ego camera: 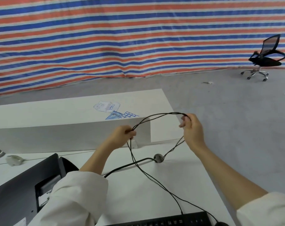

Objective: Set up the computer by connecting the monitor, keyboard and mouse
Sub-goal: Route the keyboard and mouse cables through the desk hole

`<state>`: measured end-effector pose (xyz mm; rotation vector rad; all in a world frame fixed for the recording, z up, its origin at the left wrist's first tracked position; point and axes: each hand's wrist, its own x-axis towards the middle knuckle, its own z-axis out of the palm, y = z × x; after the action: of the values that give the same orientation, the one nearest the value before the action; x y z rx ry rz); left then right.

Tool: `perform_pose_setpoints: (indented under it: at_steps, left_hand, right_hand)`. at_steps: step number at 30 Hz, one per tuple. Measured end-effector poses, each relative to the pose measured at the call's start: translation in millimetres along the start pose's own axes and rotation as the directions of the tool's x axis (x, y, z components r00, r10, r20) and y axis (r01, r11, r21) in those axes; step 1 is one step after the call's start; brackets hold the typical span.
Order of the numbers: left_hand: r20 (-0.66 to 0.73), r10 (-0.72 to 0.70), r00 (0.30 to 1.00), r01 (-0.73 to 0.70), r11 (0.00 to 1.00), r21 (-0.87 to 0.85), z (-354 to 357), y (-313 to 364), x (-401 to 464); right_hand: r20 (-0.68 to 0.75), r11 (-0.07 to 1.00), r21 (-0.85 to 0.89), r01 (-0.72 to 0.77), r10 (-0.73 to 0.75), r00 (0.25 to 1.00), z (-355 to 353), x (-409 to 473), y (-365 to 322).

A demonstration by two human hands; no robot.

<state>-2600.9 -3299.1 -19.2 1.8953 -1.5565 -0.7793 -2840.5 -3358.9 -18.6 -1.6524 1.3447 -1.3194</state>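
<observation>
We hold two thin black cables (163, 114) looped in the air above the tabletop (138, 193). Left hand (122, 136) grips the bunch in a curled fist; right hand (191, 129) pinches the loop's far end between thumb and fingers. Both cables run down to the near edge, one to the keyboard (171, 221), one to what looks like the mouse (221, 223), mostly cut off. Their other ends drop into the grommet (158, 158), where a thicker cable (127, 166) from the monitor (16, 193) side also goes in.

Step in hand, we judge: sorting slack in the keyboard and mouse leads. To do it well: keep the two strands parallel, don't let them cross or twist, feed slack toward the grommet gently with the right hand while the left guides. Avoid tugging, or the keyboard slides. Plugs aren't visible, so can't tell if they're connected.
</observation>
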Motion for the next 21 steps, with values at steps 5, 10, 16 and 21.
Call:
perform_pose_setpoints:
  at_steps: [5, 10, 16, 21]
  left_hand:
    - [-0.025, 0.003, 1.000, -0.008, 0.984, -0.176, 8, 7, 6]
    - [-0.112, 0.090, 0.990, -0.117, 0.958, -0.262, 20, 49, 15]
    - [-0.046, 0.006, 0.999, -0.017, 0.971, -0.238, 27, 51, 10]
    - [-0.011, -0.125, 0.992, 0.120, 0.970, -0.209, 36, 28, -2]
  right_hand:
    - [0.273, 0.984, -0.142, -0.107, 0.142, 0.952, 0, -10, 26]
    - [0.408, 0.990, -0.141, 0.029, 0.032, 0.912, 18, -9, 1]
    - [0.396, 0.904, -0.403, 0.141, 0.033, 0.918, 24, 12, 19]
    - [0.490, 0.871, -0.488, 0.052, 0.225, 0.842, 25, -5, 34]
